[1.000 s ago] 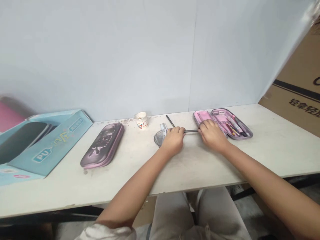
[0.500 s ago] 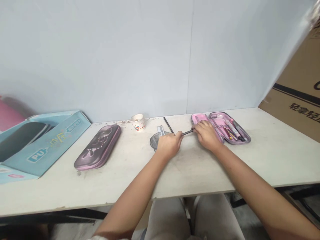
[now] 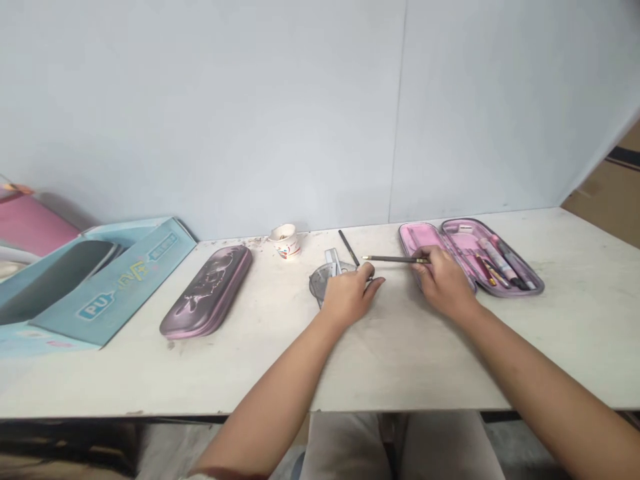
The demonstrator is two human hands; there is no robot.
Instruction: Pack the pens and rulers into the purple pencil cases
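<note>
My right hand (image 3: 443, 277) pinches a dark pencil (image 3: 393, 259) near one end. The pencil points left, its pale end clear of my left hand (image 3: 350, 290). The left fingers are curled with the thumb alongside, and a small dark thing shows between them, too hidden to name. Partly behind the left hand lies a grey mesh pouch (image 3: 318, 283) with a clear ruler-like piece (image 3: 332, 257) on it. Another dark pencil (image 3: 349, 247) rests on the table behind. Beside my right hand, an open pink pencil case (image 3: 533, 280) holds several pens and pencils.
A closed dark pencil case (image 3: 206, 293) with pink trim lies left on the white table (image 3: 280, 360). Near the wall stands a paper cup (image 3: 285, 241) with shavings-like bits around it. A blue box (image 3: 125, 287) occupies the far left; a cardboard box (image 3: 595, 190) is far right.
My hands have moved apart: the pencil that ran between both is now held by my right hand alone, its left end free. The view has shifted slightly.
</note>
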